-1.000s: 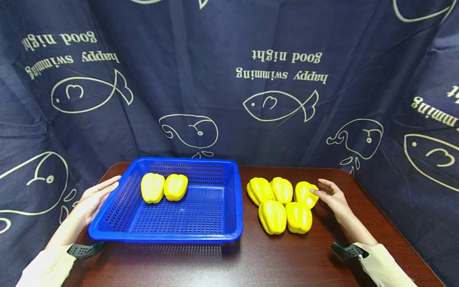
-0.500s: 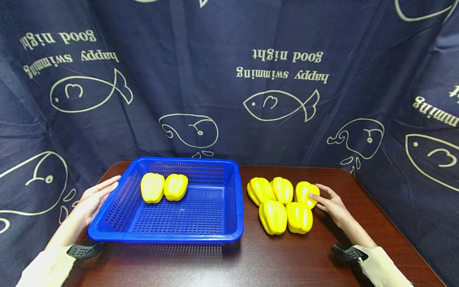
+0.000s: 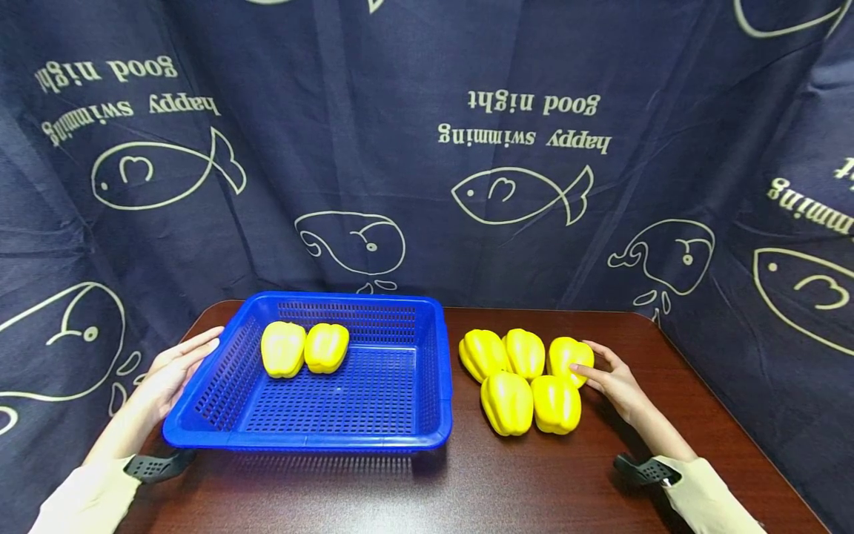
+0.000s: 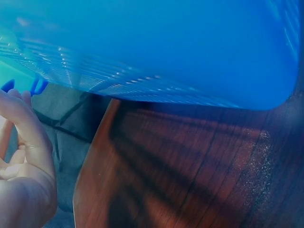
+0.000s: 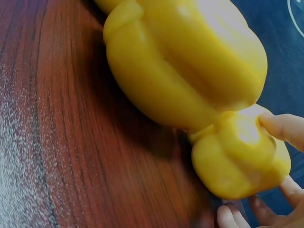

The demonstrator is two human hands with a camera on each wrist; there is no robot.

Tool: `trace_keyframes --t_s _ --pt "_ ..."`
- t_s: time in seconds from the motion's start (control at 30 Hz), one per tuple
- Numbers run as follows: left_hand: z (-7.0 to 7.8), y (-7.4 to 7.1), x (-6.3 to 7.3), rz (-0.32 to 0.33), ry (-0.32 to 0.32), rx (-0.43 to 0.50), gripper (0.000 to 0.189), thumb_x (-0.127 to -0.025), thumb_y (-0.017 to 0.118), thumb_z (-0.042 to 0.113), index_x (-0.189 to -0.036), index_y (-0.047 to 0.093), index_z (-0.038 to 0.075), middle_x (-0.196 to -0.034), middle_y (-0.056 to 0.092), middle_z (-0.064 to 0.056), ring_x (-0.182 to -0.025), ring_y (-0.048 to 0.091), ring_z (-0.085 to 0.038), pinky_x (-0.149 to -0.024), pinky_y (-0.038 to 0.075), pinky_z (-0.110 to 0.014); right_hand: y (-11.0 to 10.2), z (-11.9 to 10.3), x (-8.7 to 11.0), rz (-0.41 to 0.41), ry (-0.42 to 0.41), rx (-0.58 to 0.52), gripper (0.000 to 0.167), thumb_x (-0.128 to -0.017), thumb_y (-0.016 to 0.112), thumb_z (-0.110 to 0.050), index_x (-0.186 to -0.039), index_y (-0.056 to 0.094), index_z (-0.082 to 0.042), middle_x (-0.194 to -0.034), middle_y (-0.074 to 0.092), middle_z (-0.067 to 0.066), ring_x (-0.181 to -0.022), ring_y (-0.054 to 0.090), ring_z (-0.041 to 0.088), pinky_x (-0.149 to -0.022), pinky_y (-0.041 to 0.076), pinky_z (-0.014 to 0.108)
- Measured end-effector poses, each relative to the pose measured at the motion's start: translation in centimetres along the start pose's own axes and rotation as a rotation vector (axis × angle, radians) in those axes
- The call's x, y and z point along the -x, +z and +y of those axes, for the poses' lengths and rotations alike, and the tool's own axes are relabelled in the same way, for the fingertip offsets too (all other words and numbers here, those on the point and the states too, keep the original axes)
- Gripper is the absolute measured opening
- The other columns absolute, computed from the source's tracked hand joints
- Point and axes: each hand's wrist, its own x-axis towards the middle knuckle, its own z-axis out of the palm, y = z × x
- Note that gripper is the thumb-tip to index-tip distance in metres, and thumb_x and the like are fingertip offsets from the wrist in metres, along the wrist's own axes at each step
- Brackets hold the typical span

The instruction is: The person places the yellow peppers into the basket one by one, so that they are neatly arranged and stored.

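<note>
My right hand (image 3: 620,382) is at the rightmost yellow bell pepper (image 3: 565,357) of a cluster on the table. Its thumb presses one side of that pepper and the other fingers curl round the far side, as the right wrist view shows with the thumb (image 5: 282,127) on the yellow skin. My left hand (image 3: 170,374) lies along the outer left side of a blue plastic basket (image 3: 307,441), fingers extended by the rim. In the left wrist view the left hand (image 4: 23,156) shows beside the basket wall. Two yellow bell peppers (image 3: 284,350) sit inside, at the back left.
Several more yellow bell peppers (image 3: 507,403) crowd against the held one on the dark wooden table (image 3: 534,489). Behind the table hangs a navy curtain (image 3: 400,148) printed with fish. Both wrists wear black straps.
My right hand has moved slightly left and in, and its thumb and fingers have closed round the rightmost pepper. The left hand and basket have stayed put.
</note>
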Motion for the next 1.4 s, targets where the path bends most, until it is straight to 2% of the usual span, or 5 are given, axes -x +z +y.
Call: trace_keyframes --t_s 0.37,0.63,0.8,1.27,1.4 --pt "0.0 0.0 0.0 0.005 -0.003 -0.001 0.035 -0.103 0.043 0.013 -0.109 0.069 0.035 -0.101 0.072 0.014 -0.089 0.070 -0.006 -0.074 0.057 -0.021 -0.1 0.0 0.1 -0.026 -0.024 0.004 0.052 -0.088 0.066 -0.007 -0.133 0.040 -0.014 -0.100 0.057 -0.021 -0.086 0.061 -0.002 -0.075 0.053 0.017" --pt "0.0 0.0 0.0 -0.002 0.008 0.005 0.035 -0.103 0.043 0.013 -0.110 0.069 0.034 -0.103 0.072 0.014 -0.090 0.070 -0.005 -0.074 0.057 -0.021 0.0 0.2 0.2 -0.024 -0.023 -0.050 0.047 -0.087 0.066 -0.004 -0.125 0.044 -0.022 -0.101 0.056 -0.018 -0.088 0.061 -0.002 -0.075 0.055 0.018" --pt "0.0 0.0 0.0 0.000 0.003 -0.001 0.034 -0.102 0.043 0.013 -0.111 0.069 0.034 -0.103 0.071 0.015 -0.090 0.070 -0.005 -0.074 0.057 -0.021 0.0 0.1 0.3 -0.018 -0.029 -0.045 0.047 -0.088 0.066 -0.004 -0.126 0.044 -0.021 -0.102 0.055 -0.018 -0.088 0.061 -0.003 -0.075 0.055 0.018" --pt "0.1 -0.2 -0.1 0.009 -0.011 -0.017 0.033 -0.102 0.044 0.015 -0.109 0.069 0.036 -0.102 0.072 0.015 -0.089 0.070 -0.006 -0.074 0.058 -0.022 -0.7 0.2 0.3 0.039 -0.112 -0.060 0.046 -0.083 0.072 -0.007 -0.118 0.050 -0.028 -0.101 0.057 -0.017 -0.085 0.062 -0.003 -0.071 0.056 0.019" --pt "0.0 -0.3 -0.2 -0.027 0.006 0.010 0.036 -0.103 0.041 0.012 -0.112 0.068 0.033 -0.104 0.072 0.012 -0.091 0.070 -0.008 -0.074 0.058 -0.023 -2.1 0.1 -0.4 0.026 -0.156 -0.075 0.049 -0.082 0.074 -0.009 -0.121 0.051 -0.028 -0.106 0.057 -0.015 -0.088 0.064 -0.002 -0.073 0.057 0.019"
